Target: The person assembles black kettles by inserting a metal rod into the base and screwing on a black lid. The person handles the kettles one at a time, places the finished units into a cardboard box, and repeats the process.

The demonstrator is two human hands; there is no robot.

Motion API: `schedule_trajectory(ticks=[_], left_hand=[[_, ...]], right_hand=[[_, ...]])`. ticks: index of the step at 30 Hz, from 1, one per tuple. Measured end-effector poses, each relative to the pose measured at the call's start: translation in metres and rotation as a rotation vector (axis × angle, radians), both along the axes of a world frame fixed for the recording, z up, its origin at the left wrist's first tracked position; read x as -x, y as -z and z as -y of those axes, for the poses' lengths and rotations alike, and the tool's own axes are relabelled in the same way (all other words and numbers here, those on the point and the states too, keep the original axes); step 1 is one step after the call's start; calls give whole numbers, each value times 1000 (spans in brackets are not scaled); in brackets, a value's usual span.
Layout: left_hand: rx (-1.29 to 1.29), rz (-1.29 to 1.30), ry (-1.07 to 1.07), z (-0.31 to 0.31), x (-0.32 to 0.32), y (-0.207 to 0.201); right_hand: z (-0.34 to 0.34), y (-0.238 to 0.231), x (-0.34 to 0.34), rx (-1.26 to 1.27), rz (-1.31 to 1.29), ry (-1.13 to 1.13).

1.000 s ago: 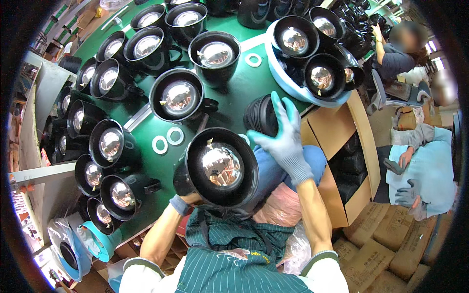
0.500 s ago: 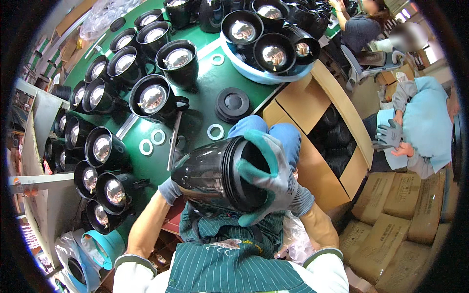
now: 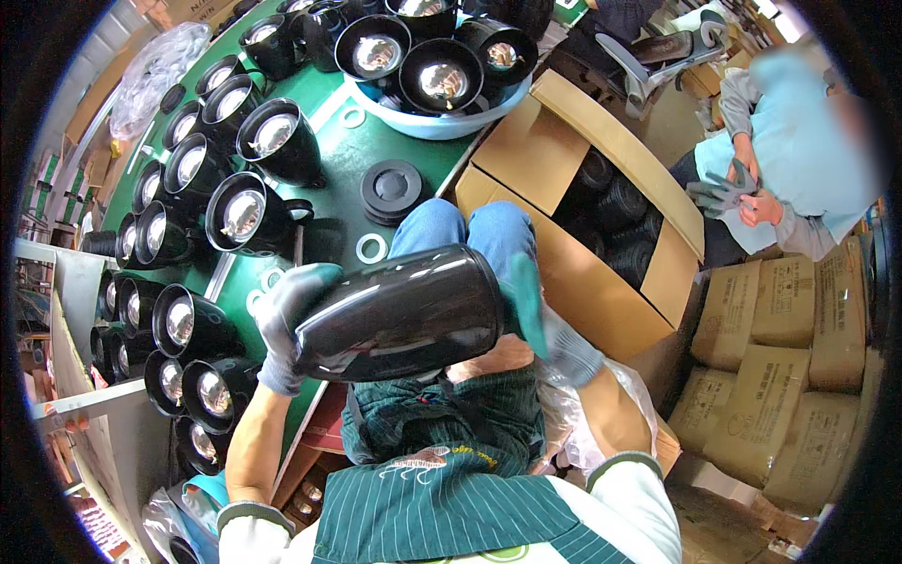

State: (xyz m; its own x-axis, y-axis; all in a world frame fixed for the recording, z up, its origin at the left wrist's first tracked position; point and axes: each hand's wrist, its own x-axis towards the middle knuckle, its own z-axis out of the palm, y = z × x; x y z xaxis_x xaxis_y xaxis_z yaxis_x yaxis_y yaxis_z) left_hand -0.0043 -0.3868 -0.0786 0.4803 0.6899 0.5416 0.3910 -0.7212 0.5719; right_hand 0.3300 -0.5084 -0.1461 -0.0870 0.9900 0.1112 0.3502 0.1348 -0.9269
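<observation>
A glossy black jug body lies sideways above my lap, its wider, smooth end toward the right. My gloved left hand is wrapped round its narrower left end. At the wide end, my gloved right hand is pressed against the jug; its fingers are partly hidden and a little blurred. No threaded rim shows on the jug from here. Just beyond it on the green table lie a stack of round black lids and a white ring.
Several black jugs with silvery insides, one a handled jug, stand at the left. A pale blue basin holds more. An open carton with black parts is at my right, near stacked cartons and a seated person in light blue.
The jug has turned, so its black threaded rim no longer shows. My right hand has moved off that rim to the smooth end. The whole view has shifted.
</observation>
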Motion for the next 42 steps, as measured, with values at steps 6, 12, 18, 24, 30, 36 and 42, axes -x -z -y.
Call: schedule_trajectory(ticks=[6,12,18,24,30,36,42], left_hand=[[892,454,58,4,0,41],[-345,-202,214,-19,-8,-35],[1023,568,77,-13,23,59],[-221,-158,89,-20,15,-17],[556,280,49,-19,20,38],[810,390,88,-10,13,49],[499,425,-40,-11,0,19]], right_hand=[[-18,-53,24,-543,23,-154],[4,11,41,432,-232,163],[-25,-46,26,-247,171,-195],[-37,-38,33,-32,-130,-23],[-27,-64,36,-163,106,-118],[-19,-64,57,-227,-40,-27],[-32,-78,51,-124,-259,66]])
